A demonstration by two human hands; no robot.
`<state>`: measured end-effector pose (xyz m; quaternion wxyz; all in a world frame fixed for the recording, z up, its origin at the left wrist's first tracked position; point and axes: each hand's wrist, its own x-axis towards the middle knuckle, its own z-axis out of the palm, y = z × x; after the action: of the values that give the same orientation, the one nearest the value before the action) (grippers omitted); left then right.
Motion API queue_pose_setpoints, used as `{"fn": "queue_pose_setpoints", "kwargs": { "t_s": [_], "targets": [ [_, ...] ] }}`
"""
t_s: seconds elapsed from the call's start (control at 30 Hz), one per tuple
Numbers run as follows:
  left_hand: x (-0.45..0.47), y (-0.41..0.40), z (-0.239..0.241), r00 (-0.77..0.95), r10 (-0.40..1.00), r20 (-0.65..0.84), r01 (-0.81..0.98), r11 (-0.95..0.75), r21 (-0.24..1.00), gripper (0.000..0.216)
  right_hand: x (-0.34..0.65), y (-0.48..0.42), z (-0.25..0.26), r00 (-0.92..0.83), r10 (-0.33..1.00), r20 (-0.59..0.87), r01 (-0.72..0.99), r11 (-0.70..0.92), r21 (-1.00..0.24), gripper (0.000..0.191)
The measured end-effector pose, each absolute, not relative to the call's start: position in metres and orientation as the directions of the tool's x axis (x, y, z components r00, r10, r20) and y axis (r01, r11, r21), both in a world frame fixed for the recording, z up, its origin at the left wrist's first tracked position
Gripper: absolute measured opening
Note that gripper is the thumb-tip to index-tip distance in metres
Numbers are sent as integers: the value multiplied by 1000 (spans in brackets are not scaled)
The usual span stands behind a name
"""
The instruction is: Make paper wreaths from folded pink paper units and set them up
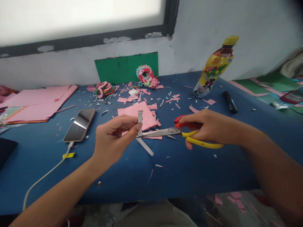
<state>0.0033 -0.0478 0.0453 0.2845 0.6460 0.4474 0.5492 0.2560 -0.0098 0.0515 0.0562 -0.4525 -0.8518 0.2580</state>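
My left hand (115, 138) pinches a narrow grey paper strip (140, 119) upright between thumb and fingers, above the blue table (165, 170). In my right hand (205, 126) is a pair of scissors (165, 132) with red and yellow handles. Its closed blades point left and meet the strip's lower end. A second grey strip (145, 147) lies flat on the table just below the blades. Behind the strip sits a pink paper sheet (139, 116).
A phone (80, 125) on a white cable lies at left, with stacked pink sheets (38, 102) beyond it. A tilted bottle (214, 67) and a black marker (229, 102) stand at right. Paper rings (145, 75), green card (127, 67) and several scraps fill the back.
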Motion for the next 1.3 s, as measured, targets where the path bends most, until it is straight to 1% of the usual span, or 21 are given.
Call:
{"fn": "queue_pose_setpoints", "kwargs": {
  "t_s": [0.27, 0.53, 0.67, 0.77, 0.83, 0.93, 1.0, 1.1, 1.13, 1.2, 1.23, 1.3],
  "targets": [
    [3, -49, 44, -8, 871, 491, 302, -466, 832, 11, 253, -12, 54, -557, 817, -146, 767, 440, -467, 15],
    [3, -48, 41, -57, 862, 504, 334, -459, 823, 11, 254, -11, 54, -581, 806, -117, 768, 494, -407, 14],
    [4, -48, 41, -86, 854, 513, 345, -458, 820, 11, 254, -11, 55, -594, 799, -92, 762, 522, -384, 16],
    [3, -47, 40, -131, 876, 465, 344, -400, 850, 9, 252, -12, 57, -559, 823, -97, 787, 490, -375, 19],
    [2, -44, 40, -153, 900, 409, 298, -353, 887, 9, 250, -12, 57, -534, 839, -109, 805, 465, -368, 25],
    [-2, -37, 40, -135, 932, 336, 253, -295, 921, 10, 250, -11, 55, -513, 851, -116, 818, 443, -367, 33],
    [-7, -31, 41, -97, 946, 311, 281, -273, 920, 17, 251, -9, 52, -513, 851, -114, 815, 441, -376, 32],
    [-13, -21, 40, -47, 965, 257, 345, -226, 911, 35, 253, -7, 48, -508, 856, -98, 813, 440, -380, 37],
    [-15, -19, 40, -38, 973, 229, 365, -199, 910, 36, 253, -6, 48, -504, 858, -100, 815, 435, -382, 37],
    [-17, -15, 38, -26, 985, 171, 378, -149, 914, 28, 253, -6, 47, -498, 858, -129, 819, 416, -396, 30],
    [-18, -14, 37, -19, 988, 150, 366, -133, 921, 24, 253, -6, 47, -500, 853, -149, 817, 408, -407, 24],
    [-19, -12, 36, -3, 992, 126, 306, -120, 945, 25, 253, -7, 48, -510, 841, -178, 810, 401, -429, 18]
  ]
}}
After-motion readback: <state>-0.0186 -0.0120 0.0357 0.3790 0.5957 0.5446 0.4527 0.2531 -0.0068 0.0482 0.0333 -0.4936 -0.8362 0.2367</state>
